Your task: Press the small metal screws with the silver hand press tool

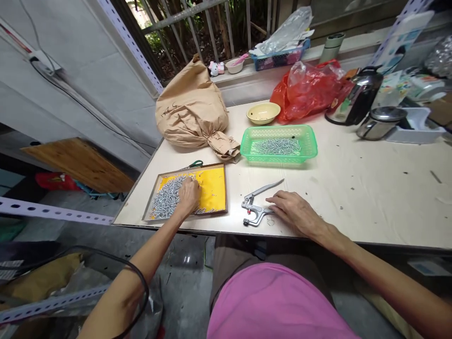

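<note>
Left hand [189, 194] is down in the pile of little metal pins [165, 200] on the yellow tray [216, 188], fingers curled, and I honestly can't tell if it's pinched any. Right hand [295, 213] lies flat with its fingers loose, fingertips touching the pliers [254, 206] near the table's [353, 188] front edge.

one head-worn cam, looking forward and down over the lap [275, 301], close above the table [353, 188] near edge, left hand [189, 194] and right hand [296, 214] mid-frame

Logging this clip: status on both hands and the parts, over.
Left hand down on the metal pins in the yellow tray. Right hand flat on the table, fingertips at the pliers. Green basket behind, apart.
</note>
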The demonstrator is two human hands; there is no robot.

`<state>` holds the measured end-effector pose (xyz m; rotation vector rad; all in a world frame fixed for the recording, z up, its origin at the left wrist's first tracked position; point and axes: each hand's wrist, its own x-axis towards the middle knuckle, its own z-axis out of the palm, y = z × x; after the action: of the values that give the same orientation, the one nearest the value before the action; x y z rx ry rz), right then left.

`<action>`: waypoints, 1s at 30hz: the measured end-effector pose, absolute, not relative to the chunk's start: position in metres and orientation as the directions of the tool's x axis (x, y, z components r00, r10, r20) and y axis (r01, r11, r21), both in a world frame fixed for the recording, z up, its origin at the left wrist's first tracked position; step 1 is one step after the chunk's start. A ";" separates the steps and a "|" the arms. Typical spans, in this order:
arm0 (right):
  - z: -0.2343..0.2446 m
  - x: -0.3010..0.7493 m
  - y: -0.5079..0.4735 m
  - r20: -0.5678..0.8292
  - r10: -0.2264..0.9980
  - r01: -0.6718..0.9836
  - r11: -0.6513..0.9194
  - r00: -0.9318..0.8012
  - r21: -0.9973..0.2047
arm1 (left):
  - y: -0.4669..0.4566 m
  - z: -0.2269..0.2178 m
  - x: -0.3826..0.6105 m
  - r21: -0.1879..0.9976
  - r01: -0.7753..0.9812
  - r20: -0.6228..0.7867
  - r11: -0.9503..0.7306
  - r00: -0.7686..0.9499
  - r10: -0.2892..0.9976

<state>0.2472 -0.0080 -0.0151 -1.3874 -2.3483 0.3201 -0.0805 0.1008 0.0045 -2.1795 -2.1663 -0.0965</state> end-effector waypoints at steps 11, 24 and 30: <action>-0.030 0.251 -0.023 0.159 0.888 0.791 0.457 -0.431 -0.407 | 0.007 -0.001 0.009 0.804 0.570 -0.266 0.169 0.092 0.960; -0.036 0.247 -0.034 0.156 0.911 0.808 0.410 -0.381 -0.423 | 0.004 -0.022 0.027 0.720 0.680 -0.281 0.137 0.106 0.954; -0.037 0.247 -0.033 0.118 0.912 0.819 0.406 -0.394 -0.406 | 0.007 -0.018 0.025 0.695 0.699 -0.369 0.169 0.145 0.918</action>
<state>0.2474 -0.0333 -0.0367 -1.5003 -2.3462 0.4067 0.0252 0.0074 -0.0178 -2.7794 -2.8206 -0.5778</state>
